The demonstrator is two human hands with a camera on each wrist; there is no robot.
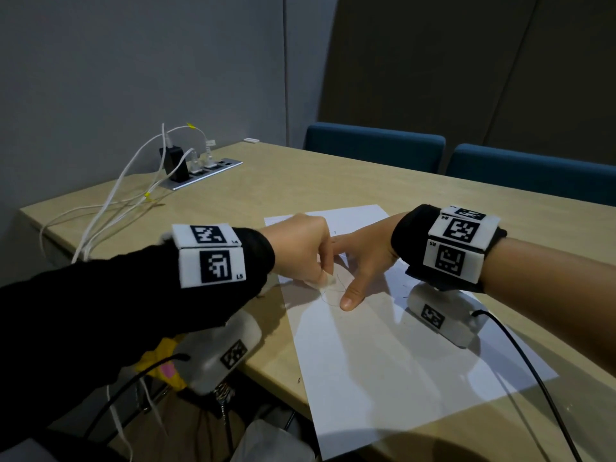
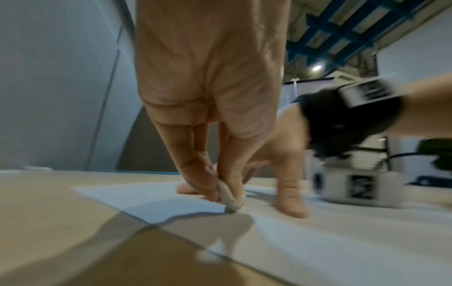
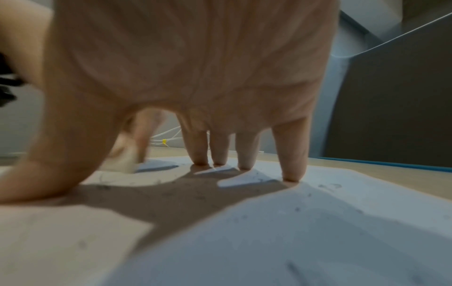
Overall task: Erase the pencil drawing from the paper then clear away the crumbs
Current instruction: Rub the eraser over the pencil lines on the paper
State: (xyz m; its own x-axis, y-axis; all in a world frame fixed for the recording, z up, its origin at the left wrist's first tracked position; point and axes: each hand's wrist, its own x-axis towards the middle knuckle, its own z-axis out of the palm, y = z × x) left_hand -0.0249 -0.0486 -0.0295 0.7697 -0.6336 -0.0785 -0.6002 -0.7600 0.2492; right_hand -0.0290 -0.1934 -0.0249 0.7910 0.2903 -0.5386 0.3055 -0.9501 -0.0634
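A white sheet of paper lies on the wooden table, with a faint pencil drawing near its upper left. My left hand pinches a small whitish eraser between thumb and fingers, its tip down on the paper at the drawing. The left wrist view shows the eraser pressed on the sheet. My right hand lies spread on the paper just right of the drawing, straight fingers and thumb pressing it flat. Dark crumbs speckle the sheet.
A power strip with a black charger and white cables sits at the table's far left. Two blue chair backs stand behind the table. The table's near edge runs under my left forearm. A black cable crosses the paper at right.
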